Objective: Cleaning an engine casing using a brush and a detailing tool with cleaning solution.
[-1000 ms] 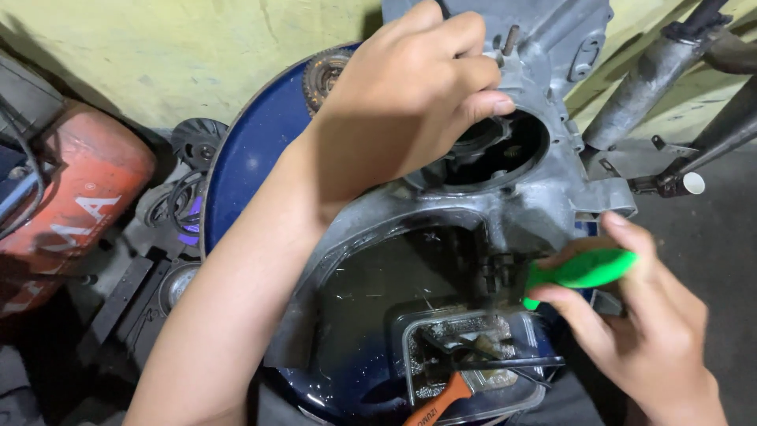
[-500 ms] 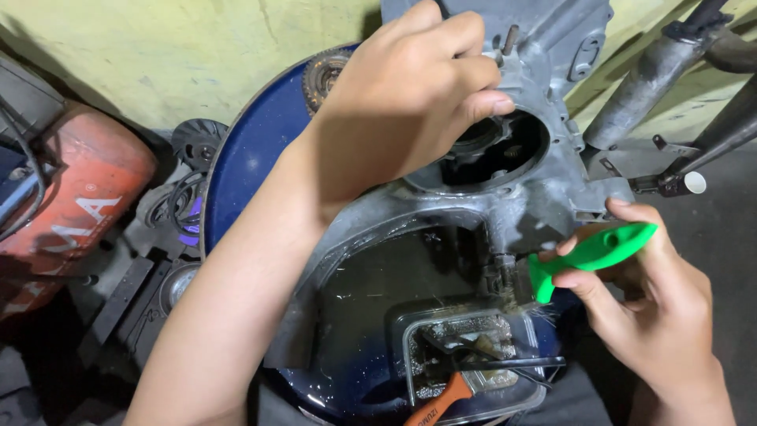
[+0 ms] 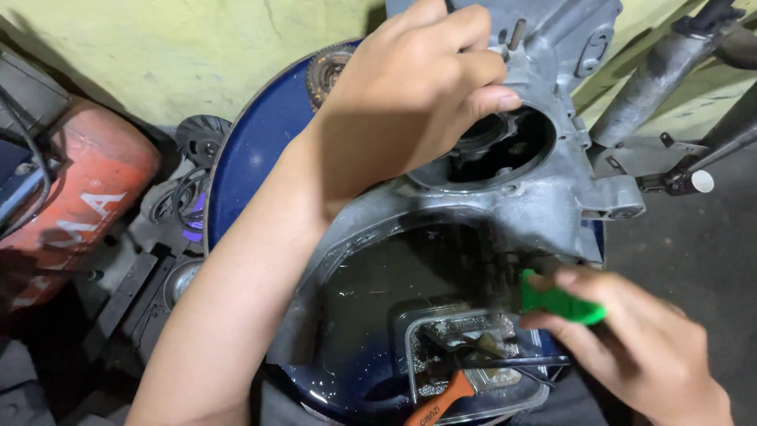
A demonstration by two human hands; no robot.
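Blue: a round drum top (image 3: 252,150) is sitting under everything, by a yellow wall (image 3: 158,47).
Red: a tank (image 3: 71,205) with white letters is lying at the left.
Grey: the left hand (image 3: 410,87) is gripping the metal casing (image 3: 544,181) above the drum.
Green: the right hand (image 3: 631,347) is pinching a brush (image 3: 560,304) against the casing.
Orange: pliers (image 3: 441,402) are lying in a small tray (image 3: 473,371).

Engine casing (image 3: 544,189) blocks basin (image 3: 252,158) top; small tray (image 3: 473,355) crowds bottom; centre open.
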